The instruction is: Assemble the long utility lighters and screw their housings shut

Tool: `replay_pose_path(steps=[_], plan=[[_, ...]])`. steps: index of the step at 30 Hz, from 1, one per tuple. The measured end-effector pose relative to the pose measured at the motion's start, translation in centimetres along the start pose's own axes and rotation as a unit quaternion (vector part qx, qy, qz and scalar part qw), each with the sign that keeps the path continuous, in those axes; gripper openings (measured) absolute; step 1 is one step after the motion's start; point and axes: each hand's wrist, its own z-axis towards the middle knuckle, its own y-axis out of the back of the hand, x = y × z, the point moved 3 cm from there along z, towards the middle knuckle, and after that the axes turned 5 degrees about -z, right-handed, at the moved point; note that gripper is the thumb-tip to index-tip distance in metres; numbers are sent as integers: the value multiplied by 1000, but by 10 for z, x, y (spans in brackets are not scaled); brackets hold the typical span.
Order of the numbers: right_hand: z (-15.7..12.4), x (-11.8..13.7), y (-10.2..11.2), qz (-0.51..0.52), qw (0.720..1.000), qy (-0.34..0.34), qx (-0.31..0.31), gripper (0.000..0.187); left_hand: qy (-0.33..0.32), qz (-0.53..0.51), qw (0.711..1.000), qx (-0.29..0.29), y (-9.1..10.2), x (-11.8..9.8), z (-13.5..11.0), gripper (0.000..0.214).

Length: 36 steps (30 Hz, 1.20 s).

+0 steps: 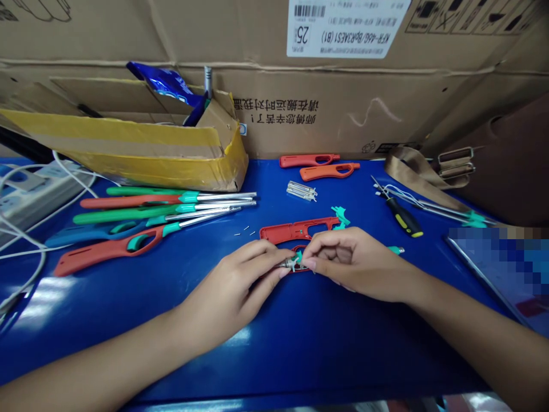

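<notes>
Metal part [293, 264] between left hand [240, 283] and right hand [354, 263], at their fingertips.

- Bare blue table [274, 355] is left open on the near side of the left hand [240, 283] and right hand [349, 263], both pinched on a metal part [293, 264].
- The left is blocked by lighters [158, 213] and a taped box [128, 150].
- The back is closed by a cardboard wall [343, 114].
- The right is crossed by a screwdriver [402, 216].
</notes>
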Motion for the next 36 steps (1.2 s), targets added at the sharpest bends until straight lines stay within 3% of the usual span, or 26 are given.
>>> replay_pose_path(steps=[9,36], plan=[[3,-9,0,-23,999,20,-10,16,-3,-6,1000,3,1,0,0,29],[0,0,-7,-57,996,44,-56,22,-20,-44,998,-32,-2,-2,0,29]])
